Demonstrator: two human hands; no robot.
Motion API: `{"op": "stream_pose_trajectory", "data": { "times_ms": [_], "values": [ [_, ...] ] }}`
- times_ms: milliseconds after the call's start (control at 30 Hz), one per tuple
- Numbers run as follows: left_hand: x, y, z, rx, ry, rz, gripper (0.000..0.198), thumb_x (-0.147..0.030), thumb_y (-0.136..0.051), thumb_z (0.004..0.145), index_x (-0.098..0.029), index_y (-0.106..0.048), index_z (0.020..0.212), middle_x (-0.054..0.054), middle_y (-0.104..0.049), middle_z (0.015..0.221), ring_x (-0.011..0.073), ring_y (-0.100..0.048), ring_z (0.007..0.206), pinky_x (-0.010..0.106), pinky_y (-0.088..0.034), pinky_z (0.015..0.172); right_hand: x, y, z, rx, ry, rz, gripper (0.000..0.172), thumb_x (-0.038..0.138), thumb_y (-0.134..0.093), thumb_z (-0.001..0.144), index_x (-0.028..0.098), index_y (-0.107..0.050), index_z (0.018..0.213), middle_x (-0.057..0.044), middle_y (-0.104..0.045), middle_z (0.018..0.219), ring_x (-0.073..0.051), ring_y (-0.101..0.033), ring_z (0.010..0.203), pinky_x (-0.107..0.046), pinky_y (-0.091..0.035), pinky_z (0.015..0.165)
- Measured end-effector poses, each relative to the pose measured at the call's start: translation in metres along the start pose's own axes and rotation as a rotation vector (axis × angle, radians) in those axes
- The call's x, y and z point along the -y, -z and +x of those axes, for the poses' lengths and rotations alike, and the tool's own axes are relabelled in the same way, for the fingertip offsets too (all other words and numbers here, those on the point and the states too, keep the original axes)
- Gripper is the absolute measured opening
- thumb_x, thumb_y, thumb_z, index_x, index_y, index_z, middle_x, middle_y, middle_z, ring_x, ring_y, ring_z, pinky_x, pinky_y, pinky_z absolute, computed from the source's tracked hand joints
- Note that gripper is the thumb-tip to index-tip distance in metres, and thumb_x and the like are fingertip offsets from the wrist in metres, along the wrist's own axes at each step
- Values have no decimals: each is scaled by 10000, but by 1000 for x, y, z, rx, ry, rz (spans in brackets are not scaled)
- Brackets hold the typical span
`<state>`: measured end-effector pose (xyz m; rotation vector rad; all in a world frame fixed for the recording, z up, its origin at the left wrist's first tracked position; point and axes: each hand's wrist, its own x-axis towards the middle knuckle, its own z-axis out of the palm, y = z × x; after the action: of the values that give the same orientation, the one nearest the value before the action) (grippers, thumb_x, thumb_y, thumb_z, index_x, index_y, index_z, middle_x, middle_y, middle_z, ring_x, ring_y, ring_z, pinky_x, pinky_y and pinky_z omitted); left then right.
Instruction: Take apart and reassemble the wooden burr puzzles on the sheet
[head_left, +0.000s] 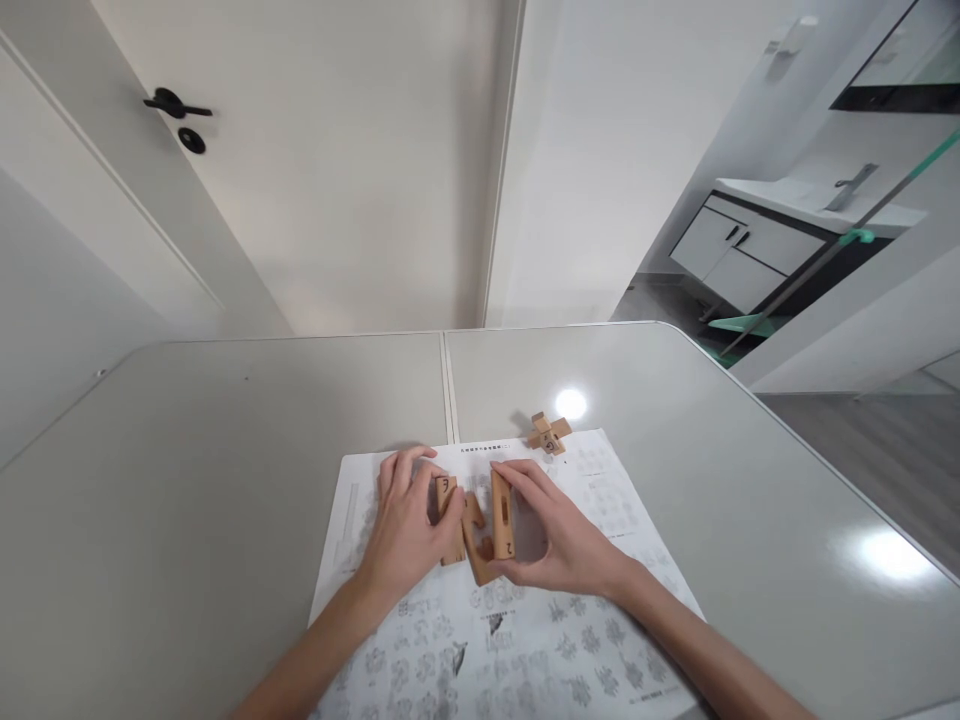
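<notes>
My right hand (559, 535) grips a wooden puzzle piece marked 2 (503, 515) by its two ends, between thumb and fingers. A slot shows in its side. My left hand (409, 520) is closed on a wooden puzzle piece marked 3 (448, 490), part of which the thumb covers. Between the two lies a notched wooden piece (474, 545), tilted on the sheet. Beneath everything is a printed instruction sheet (420, 650) with rows of small grey diagrams. Near its top edge sits a cross-shaped cluster of wooden pieces (550, 434), apart from both hands.
A grey table (187, 520) with a seam down its middle carries the sheet. Behind it stands a white door with a black handle (172, 103). At the far right are a sink cabinet (750, 250) and a grey floor.
</notes>
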<state>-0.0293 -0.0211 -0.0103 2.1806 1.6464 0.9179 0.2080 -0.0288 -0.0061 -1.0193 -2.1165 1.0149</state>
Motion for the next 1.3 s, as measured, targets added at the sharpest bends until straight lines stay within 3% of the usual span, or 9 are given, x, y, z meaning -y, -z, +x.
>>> {"op": "stream_pose_trajectory", "data": {
  "times_ms": [200,333,567,667,767,933,1033,1300],
  "values": [
    [2,0,0,30,-88,-14,94,-214,-501,1016,-230,-588,1050,89,-618,1222,298,-526,1234,523,-459,1052,-11,9,-1,74,87,-100,1054,293,-865,788,365,-247,1638,-118,-438,1494,-336,-468,1386,-532,-483,1144],
    [-2,3,-1,145,-155,-98,152,-228,-513,1019,-236,-559,1163,85,-625,1268,272,-547,1259,494,-472,1075,-13,10,0,80,159,-179,1094,341,-882,786,359,-218,1655,-130,-471,1493,-360,-472,1369,-571,-490,1120],
    [-12,11,-4,361,-298,-127,720,-386,-789,821,-262,-460,1450,115,-523,1486,356,-440,1421,555,-434,1167,-14,3,2,26,202,-209,1009,402,-839,862,371,-220,1659,-117,-491,1539,-353,-493,1376,-579,-489,1124],
    [-12,12,-4,395,-313,-118,935,-513,-853,760,-275,-386,1535,119,-471,1548,375,-403,1454,567,-419,1182,-15,1,2,11,160,-192,1017,425,-856,854,379,-229,1654,-105,-459,1586,-349,-465,1425,-578,-471,1160],
    [-10,11,-4,394,-311,-110,1031,-613,-874,710,-284,-375,1549,125,-455,1564,389,-405,1451,576,-429,1170,-16,0,1,21,118,-136,1001,438,-861,852,390,-248,1641,-93,-424,1609,-332,-434,1468,-562,-446,1200],
    [-9,9,-4,387,-301,-85,921,-579,-850,765,-293,-398,1514,116,-488,1533,381,-454,1413,568,-463,1132,-11,2,0,20,51,1,797,321,-752,948,412,-307,1603,-67,-366,1632,-298,-437,1484,-521,-465,1203],
    [-9,8,-4,354,-289,-59,765,-477,-803,851,-300,-414,1486,97,-534,1491,351,-487,1390,544,-472,1132,-7,2,0,-4,45,34,683,234,-648,993,410,-341,1577,-76,-385,1606,-278,-536,1391,-493,-550,1121],
    [-5,-1,-6,209,-236,33,552,-411,-703,936,-297,-480,1428,102,-546,1462,342,-506,1373,534,-492,1114,-10,-4,1,-63,73,45,571,228,-574,1027,367,-383,1546,-112,-495,1489,-271,-629,1246,-511,-613,1022]
  ]
}}
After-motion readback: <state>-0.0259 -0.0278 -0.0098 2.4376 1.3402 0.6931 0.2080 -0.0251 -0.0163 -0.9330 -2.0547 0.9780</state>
